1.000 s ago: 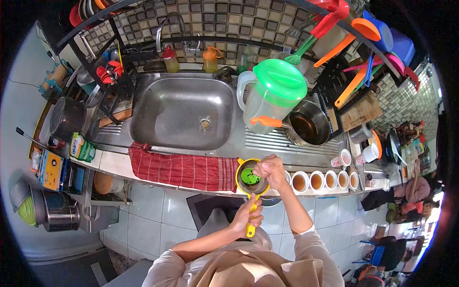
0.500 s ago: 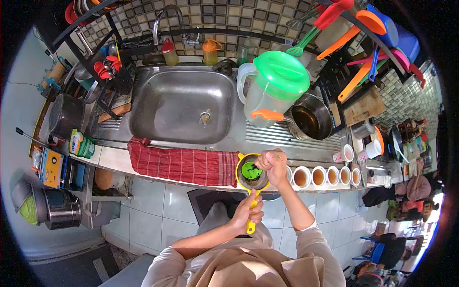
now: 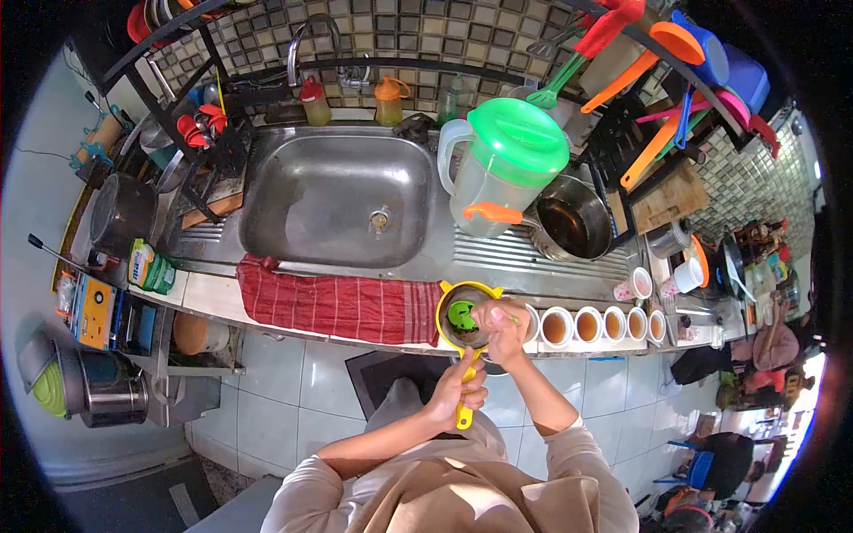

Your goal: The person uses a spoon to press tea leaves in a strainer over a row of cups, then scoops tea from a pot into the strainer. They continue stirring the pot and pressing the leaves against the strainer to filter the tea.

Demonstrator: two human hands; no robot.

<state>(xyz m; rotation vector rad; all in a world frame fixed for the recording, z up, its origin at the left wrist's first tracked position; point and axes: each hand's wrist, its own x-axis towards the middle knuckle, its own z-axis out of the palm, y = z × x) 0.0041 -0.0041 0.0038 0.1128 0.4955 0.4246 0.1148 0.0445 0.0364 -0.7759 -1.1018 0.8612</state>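
My left hand point(image 3: 458, 388) is wrapped round the handle of a yellow strainer point(image 3: 468, 345), held level at the counter's front edge. My right hand point(image 3: 499, 330) is closed on a green plastic spoon point(image 3: 461, 314), whose head lies inside the strainer's bowl among dark wet bits. Most of the spoon's handle is hidden in my fist. To the right of the strainer stands a row of white paper cups point(image 3: 557, 328) with brown liquid; the nearest cup is partly covered by my right hand. A red checked cloth point(image 3: 338, 305) lies along the edge to the left.
Behind the cups are a pitcher with a green lid point(image 3: 518, 133) and a pot point(image 3: 573, 216) holding dark liquid. The steel sink point(image 3: 338, 195) is at centre left. Two pink-patterned cups point(image 3: 633, 284) are at the right. A person point(image 3: 777, 342) is in the far right background.
My right hand has come lower and slightly left with the green spoon, closer over the strainer's bowl. My left hand keeps its hold on the handle. The view has shifted slightly.
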